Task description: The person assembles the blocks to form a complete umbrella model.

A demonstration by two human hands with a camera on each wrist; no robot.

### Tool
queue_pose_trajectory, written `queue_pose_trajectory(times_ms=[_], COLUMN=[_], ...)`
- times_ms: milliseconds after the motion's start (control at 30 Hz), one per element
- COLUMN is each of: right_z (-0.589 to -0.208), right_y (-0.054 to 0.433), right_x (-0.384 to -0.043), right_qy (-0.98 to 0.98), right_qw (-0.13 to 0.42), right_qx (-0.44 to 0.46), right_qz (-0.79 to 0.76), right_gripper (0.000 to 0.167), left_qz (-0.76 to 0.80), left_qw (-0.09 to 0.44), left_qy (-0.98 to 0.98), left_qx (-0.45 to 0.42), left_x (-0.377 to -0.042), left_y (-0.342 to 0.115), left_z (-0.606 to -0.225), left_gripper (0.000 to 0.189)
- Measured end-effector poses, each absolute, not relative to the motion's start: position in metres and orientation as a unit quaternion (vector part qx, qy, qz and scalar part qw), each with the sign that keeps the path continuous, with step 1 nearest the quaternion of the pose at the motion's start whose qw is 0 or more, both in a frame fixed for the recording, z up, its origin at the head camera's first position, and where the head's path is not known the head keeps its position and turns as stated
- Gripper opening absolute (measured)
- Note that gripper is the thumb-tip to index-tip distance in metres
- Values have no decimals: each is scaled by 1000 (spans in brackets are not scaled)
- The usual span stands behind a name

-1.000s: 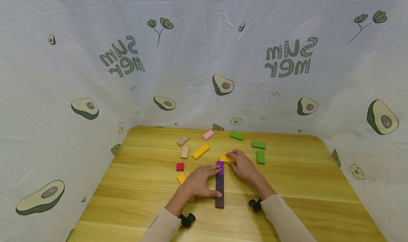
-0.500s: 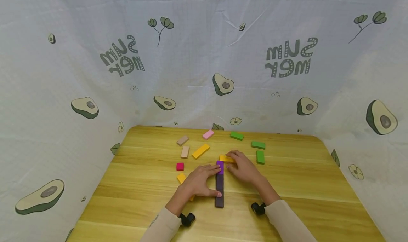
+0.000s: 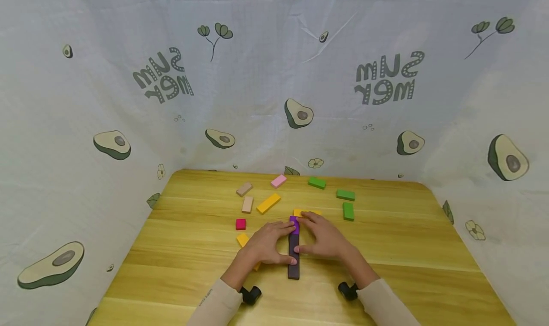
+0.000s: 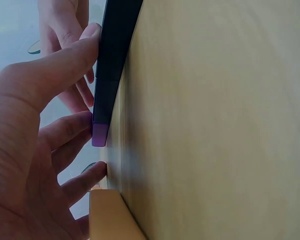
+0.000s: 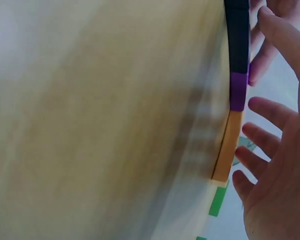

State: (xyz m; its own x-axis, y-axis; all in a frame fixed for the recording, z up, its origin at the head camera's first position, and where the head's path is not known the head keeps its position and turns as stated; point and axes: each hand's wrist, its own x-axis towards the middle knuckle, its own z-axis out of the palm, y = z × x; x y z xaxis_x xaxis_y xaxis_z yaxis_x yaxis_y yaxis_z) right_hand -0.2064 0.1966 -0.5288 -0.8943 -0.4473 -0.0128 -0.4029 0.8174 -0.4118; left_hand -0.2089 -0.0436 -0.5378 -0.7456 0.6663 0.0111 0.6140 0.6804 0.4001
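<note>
A line of dark blocks [image 3: 293, 271] lies on the table, with a purple block [image 3: 296, 231] at its far end. Across that end lies a yellow block [image 3: 298, 211], pointing right, its end against the purple block. My left hand [image 3: 267, 244] rests along the left side, fingertips on the purple block and thumb on a dark one. On the right side, my right hand [image 3: 327, 238] has a fingertip at the purple block and its thumb at a dark block. Its fingers are spread, partly covering the yellow block in the head view.
Loose blocks lie beyond and left of the hands: a red block [image 3: 241, 224], a yellow block [image 3: 269, 204], a pink block [image 3: 279, 181] and tan blocks [image 3: 247, 205]. Several green blocks [image 3: 348, 211] lie at the back right. A printed cloth [image 3: 257, 78] surrounds the wooden table [image 3: 407, 249].
My right hand has let go of the yellow block and moved left and nearer, onto the right side of the line. My left hand has stayed on the blocks.
</note>
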Motion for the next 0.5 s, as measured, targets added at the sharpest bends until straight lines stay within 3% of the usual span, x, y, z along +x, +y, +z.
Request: queue_pose_trajectory(times_ms=[500], right_z=[-530], right_y=[192], right_x=[-204], right_qy=[949], right_qw=[43], right_qx=[-236], right_qz=[-202], right_gripper=[87], left_qz=[187], left_qw=[72], left_qy=[917], left_qx=[344], left_x=[-209], left_y=[-43], left_z=[-540], left_gripper=[95])
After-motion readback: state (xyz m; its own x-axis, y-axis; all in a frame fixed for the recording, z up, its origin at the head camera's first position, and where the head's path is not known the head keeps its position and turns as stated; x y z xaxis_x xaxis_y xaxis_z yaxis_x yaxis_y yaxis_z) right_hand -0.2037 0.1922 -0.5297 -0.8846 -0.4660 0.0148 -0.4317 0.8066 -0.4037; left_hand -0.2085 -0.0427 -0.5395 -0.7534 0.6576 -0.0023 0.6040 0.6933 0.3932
